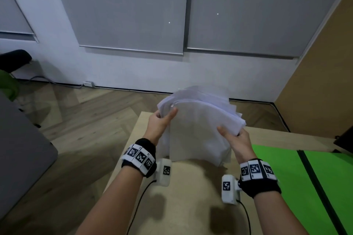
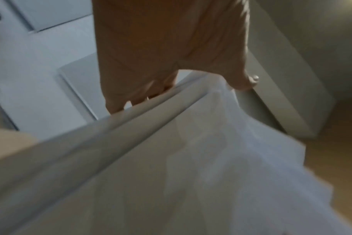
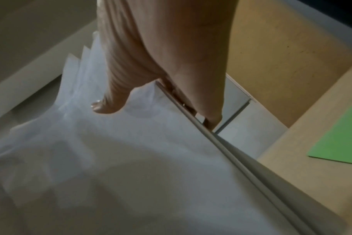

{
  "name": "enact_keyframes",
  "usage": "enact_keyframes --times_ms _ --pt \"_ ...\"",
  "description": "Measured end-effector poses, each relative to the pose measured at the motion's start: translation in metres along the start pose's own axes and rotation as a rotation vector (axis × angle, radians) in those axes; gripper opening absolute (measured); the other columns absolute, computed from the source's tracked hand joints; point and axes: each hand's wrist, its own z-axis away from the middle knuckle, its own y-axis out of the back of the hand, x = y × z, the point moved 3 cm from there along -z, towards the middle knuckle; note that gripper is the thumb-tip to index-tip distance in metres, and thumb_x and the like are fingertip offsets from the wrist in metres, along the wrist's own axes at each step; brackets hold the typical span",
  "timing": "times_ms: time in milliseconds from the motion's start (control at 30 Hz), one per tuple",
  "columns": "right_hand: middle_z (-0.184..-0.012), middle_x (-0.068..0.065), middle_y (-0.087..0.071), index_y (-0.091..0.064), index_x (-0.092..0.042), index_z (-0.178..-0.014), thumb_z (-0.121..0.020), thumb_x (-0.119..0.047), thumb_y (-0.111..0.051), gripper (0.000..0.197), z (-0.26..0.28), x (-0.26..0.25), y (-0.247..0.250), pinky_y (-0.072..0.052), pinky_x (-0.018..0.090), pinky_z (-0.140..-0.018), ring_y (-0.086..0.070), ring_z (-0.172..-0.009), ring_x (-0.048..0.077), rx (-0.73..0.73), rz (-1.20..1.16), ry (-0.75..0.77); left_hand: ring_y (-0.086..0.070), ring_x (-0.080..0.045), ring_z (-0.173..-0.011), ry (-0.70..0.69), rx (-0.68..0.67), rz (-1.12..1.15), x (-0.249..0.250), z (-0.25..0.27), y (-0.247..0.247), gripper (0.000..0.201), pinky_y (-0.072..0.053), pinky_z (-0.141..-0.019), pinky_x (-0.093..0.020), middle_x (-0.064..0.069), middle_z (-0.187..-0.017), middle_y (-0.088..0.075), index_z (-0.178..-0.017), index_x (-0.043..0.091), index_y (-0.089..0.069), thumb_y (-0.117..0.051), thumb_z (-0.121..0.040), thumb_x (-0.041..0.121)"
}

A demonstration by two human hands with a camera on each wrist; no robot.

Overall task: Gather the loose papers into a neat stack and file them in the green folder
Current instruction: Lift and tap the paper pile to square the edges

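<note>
A bundle of white papers [image 1: 198, 129] stands nearly upright on the light wooden table [image 1: 187, 196], its lower edge on the tabletop and its sheets fanned unevenly at the top. My left hand [image 1: 162, 120] grips its left edge, thumb in front and fingers behind. My right hand [image 1: 233, 135] grips the right edge the same way. In the left wrist view the thumb [image 2: 239, 79] presses the papers [image 2: 191, 159]. In the right wrist view the thumb [image 3: 109, 105] lies on the papers [image 3: 110, 159]. The green folder [image 1: 298, 183] lies open on the table to the right, also visible in the right wrist view [image 3: 339, 135].
The table's left edge drops to a wood floor [image 1: 86, 120]. A grey surface [image 1: 21, 149] stands at the far left. A tan panel [image 1: 321, 82] rises at the right, with a dark object [image 1: 344, 142] beside it. Cables run from both wrist cameras.
</note>
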Motion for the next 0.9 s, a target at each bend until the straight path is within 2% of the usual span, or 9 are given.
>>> enact_keyframes --times_ms 100,200,267,333,433,533,633,733,900 --pt "-0.099 0.010 -0.074 -0.068 -0.007 -0.107 -0.058 -0.031 -0.086 0.058 -0.001 0.003 -0.005 -0.058 0.034 -0.077 -0.070 -0.086 0.021 0.050 0.073 0.017 -0.071 -0.022 -0.096 -0.012 0.074 0.096 0.016 0.004 -0.013 0.061 -0.058 -0.077 -0.026 -0.010 -0.102 -0.075 -0.108 0.005 -0.071 -0.072 -0.073 0.055" --pt "-0.090 0.010 -0.070 -0.067 -0.008 -0.097 -0.076 -0.012 -0.076 0.023 0.000 -0.008 -0.009 -0.054 0.014 -0.059 -0.067 -0.065 0.006 0.152 0.034 0.076 -0.069 -0.020 -0.095 -0.078 0.099 0.090 0.028 0.014 -0.026 0.043 -0.053 -0.075 -0.023 -0.003 -0.093 -0.073 -0.104 0.007 -0.072 -0.067 -0.084 0.045" --pt "-0.080 0.001 -0.069 -0.067 -0.009 -0.093 -0.080 -0.008 -0.072 0.014 0.006 -0.018 -0.012 -0.050 0.010 -0.053 -0.065 -0.056 -0.003 0.129 -0.017 0.121 -0.070 -0.018 -0.095 -0.161 0.154 0.156 0.036 0.022 -0.024 0.052 -0.054 -0.082 -0.027 -0.003 -0.095 -0.075 -0.099 0.011 -0.075 -0.068 -0.075 0.057" --pt "-0.081 -0.006 -0.071 -0.069 -0.015 -0.090 -0.078 -0.015 -0.074 0.013 0.016 -0.022 -0.013 -0.053 0.013 -0.060 -0.067 -0.064 -0.004 0.083 -0.018 0.169 -0.070 -0.014 -0.088 -0.196 0.222 0.200 0.036 0.026 -0.017 0.056 -0.053 -0.086 -0.029 -0.002 -0.091 -0.075 -0.089 0.016 -0.076 -0.067 -0.064 0.065" --pt "-0.092 -0.001 -0.076 -0.071 -0.012 -0.101 -0.056 -0.051 -0.082 0.060 0.023 -0.012 -0.014 -0.056 0.023 -0.073 -0.070 -0.083 0.009 0.040 -0.001 0.163 -0.063 -0.023 -0.077 -0.142 0.305 0.140 0.020 0.027 -0.012 0.069 -0.052 -0.091 -0.035 -0.006 -0.080 -0.066 -0.076 0.009 -0.068 -0.068 -0.056 0.075" --pt "-0.087 -0.001 -0.075 -0.071 -0.009 -0.104 -0.040 -0.067 -0.079 0.086 0.026 -0.013 -0.017 -0.054 0.019 -0.063 -0.070 -0.075 0.006 0.111 -0.068 0.151 -0.066 -0.021 -0.079 -0.113 0.390 0.119 0.009 0.028 -0.009 0.074 -0.055 -0.089 -0.046 -0.006 -0.081 -0.070 -0.081 0.004 -0.070 -0.074 -0.056 0.074" --pt "-0.083 -0.004 -0.066 -0.066 -0.011 -0.101 -0.052 -0.059 -0.077 0.069 0.026 -0.027 -0.026 -0.047 0.009 -0.055 -0.061 -0.062 -0.008 0.188 -0.122 0.220 -0.063 -0.016 -0.070 -0.099 0.436 0.111 0.009 0.030 -0.013 0.063 -0.057 -0.080 -0.043 -0.008 -0.075 -0.070 -0.078 0.006 -0.069 -0.078 -0.059 0.064" --pt "-0.080 -0.011 -0.061 -0.065 -0.019 -0.086 -0.070 -0.044 -0.076 0.032 0.024 -0.038 -0.033 -0.042 0.000 -0.062 -0.053 -0.071 -0.008 0.290 -0.061 0.295 -0.060 -0.016 -0.064 -0.097 0.452 0.100 0.013 0.029 -0.018 0.059 -0.057 -0.075 -0.044 -0.003 -0.067 -0.065 -0.072 0.006 -0.068 -0.079 -0.059 0.062" --pt "-0.066 -0.008 -0.057 -0.065 -0.012 -0.077 -0.080 -0.024 -0.072 0.015 0.017 -0.043 -0.035 -0.040 0.004 -0.057 -0.049 -0.053 -0.013 0.435 -0.041 0.365 -0.066 -0.015 -0.068 -0.085 0.467 0.072 0.016 0.026 -0.020 0.054 -0.058 -0.077 -0.040 -0.006 -0.072 -0.073 -0.072 0.011 -0.074 -0.080 -0.058 0.062"
